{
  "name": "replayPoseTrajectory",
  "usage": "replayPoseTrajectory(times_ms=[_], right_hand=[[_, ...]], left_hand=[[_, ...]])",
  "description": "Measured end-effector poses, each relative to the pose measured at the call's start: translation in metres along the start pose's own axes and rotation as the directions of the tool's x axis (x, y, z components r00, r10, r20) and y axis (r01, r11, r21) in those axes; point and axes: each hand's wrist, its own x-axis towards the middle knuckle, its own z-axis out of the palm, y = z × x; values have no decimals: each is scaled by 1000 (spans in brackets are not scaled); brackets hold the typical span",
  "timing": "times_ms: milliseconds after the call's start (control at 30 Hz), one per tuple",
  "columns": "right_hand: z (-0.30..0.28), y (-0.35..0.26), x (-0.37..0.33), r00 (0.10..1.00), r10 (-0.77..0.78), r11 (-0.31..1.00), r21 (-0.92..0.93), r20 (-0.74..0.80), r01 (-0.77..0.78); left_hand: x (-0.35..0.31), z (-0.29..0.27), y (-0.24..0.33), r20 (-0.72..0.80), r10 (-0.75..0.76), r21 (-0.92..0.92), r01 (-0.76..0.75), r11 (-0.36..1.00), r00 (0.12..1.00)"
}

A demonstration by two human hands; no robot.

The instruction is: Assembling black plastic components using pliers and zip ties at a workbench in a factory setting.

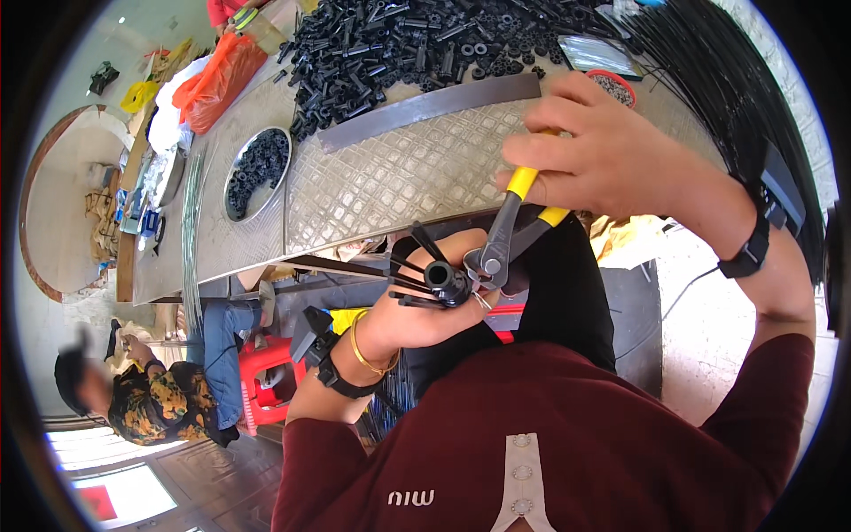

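In front of my lap, my left hand is closed around a black umbrella-like hub with several thin dark rods fanning from it. Its round open end faces up. My right hand grips a pair of yellow-handled end-cutting pliers above the table's near edge. The handles are somewhat apart, and the grey jaws point down at the hub, right beside my left fingers. A short bit of wire shows under the jaws. Whether the jaws bite on it I cannot tell.
A big heap of black plastic parts covers the table's far side, behind a dark flat bar. An oval bowl of small black rings, an orange bag and long dark rods lie around. Another person sits at left.
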Motion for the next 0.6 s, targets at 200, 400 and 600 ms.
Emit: replayPoseTrajectory(times_ms=[200,400,600], right_hand=[[-18,-32,-12,853,261,816,369,451,-445],[-29,-31,-13,691,160,434,579,705,-691],[-26,-31,-15,711,120,322,650,693,-688]], left_hand=[[7,10,-25,-344,-36,-401,-113,909,938],[13,12,-29,-259,174,-249,-240,938,950],[11,14,-25,-260,99,-220,-159,962,960]])
